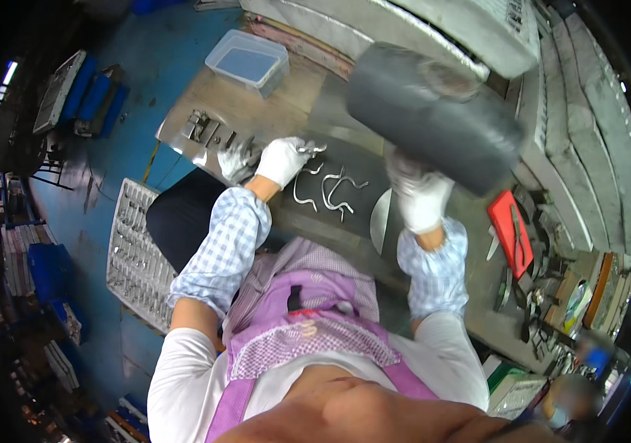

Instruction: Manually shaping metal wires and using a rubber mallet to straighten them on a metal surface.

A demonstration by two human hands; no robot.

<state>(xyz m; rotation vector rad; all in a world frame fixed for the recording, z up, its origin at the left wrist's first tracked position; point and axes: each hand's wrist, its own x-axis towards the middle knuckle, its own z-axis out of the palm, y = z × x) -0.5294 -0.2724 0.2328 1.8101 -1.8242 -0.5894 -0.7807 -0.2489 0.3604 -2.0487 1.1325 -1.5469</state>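
My right hand [420, 196], in a white glove, is closed below the head of a big black mallet [433, 114], raised over the bench and blurred by motion. The mallet's handle is mostly hidden by hand and head. My gloved left hand [280, 162] pinches a short, shiny bent metal rod [316, 150] at the upper edge of a dark plate [356, 159]. On that plate lie several S-curved metal rods [325, 193], just right of my left hand. A greyish glove [237, 163] is left of that hand; whether anyone wears it I cannot tell.
A clear plastic box [275, 83] stands at the bench's far left, with a small metal fixture [208, 131] nearer. Right of the mallet are a red tray [511, 229] and tools. Thick grey slabs [581, 133] line the far right. A tray of metal parts [138, 255] stands at left.
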